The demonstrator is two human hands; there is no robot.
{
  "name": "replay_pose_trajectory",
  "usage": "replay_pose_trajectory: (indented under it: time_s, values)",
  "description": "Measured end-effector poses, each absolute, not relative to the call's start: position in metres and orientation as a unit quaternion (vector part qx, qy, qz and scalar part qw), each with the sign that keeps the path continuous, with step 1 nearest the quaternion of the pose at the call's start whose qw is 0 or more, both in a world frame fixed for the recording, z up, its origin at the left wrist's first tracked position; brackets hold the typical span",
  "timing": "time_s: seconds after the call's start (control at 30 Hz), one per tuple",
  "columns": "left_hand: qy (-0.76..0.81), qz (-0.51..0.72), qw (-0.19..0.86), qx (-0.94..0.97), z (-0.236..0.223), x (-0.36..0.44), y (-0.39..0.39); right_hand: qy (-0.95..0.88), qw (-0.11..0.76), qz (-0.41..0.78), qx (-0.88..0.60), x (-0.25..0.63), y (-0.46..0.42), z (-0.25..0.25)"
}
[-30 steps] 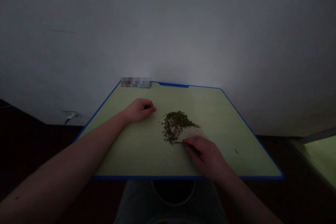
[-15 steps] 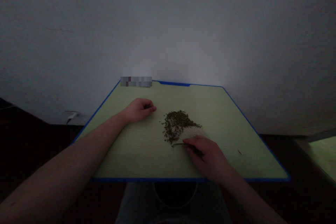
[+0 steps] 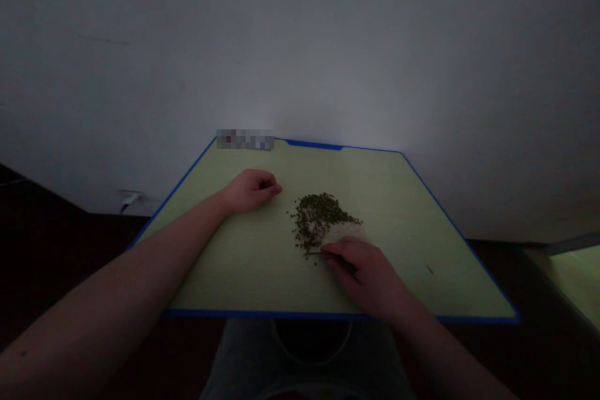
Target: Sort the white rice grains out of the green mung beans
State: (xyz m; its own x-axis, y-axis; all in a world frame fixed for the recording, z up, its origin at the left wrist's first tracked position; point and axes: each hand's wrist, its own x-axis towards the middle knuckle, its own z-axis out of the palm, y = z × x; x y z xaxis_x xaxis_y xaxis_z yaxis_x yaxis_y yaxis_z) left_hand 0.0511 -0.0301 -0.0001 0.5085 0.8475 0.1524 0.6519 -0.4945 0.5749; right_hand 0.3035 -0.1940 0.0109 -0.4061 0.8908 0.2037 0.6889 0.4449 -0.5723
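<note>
My right hand [image 3: 363, 269] is closed around a thin metal tool that looks like tweezers [image 3: 313, 254]. Its tip points left, at the near edge of a pile of small green beans [image 3: 321, 206]. Pale grains like rice [image 3: 344, 231] lie against the beans, partly covered by my right hand. A few beans sit apart near the tip; whether the tip grips one is too small to tell. Left of the pile, my left hand [image 3: 253, 190] rests on the board with its fingers curled and nothing visible in them.
The pale yellow-green tabletop [image 3: 225, 275] has a blue rim and stands against a wall. A blurred flat item [image 3: 245, 139] lies at the far left corner. A small dark sliver [image 3: 430, 269] is on the right. Below the near edge, a round dark container [image 3: 312, 340] sits between the legs.
My right hand and the tool have shifted slightly left. A loose bean now shows just below the tip. My left hand stays put, and the view has tilted a little.
</note>
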Motion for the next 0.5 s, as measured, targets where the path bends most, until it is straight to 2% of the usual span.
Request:
replay_pose_trajectory:
  time_s: [0.5]
  values:
    - [0.44, 0.219, 0.225, 0.841, -0.001, 0.05, -0.03, -0.816, 0.224, 0.281, -0.453, 0.3, -0.208, 0.015]
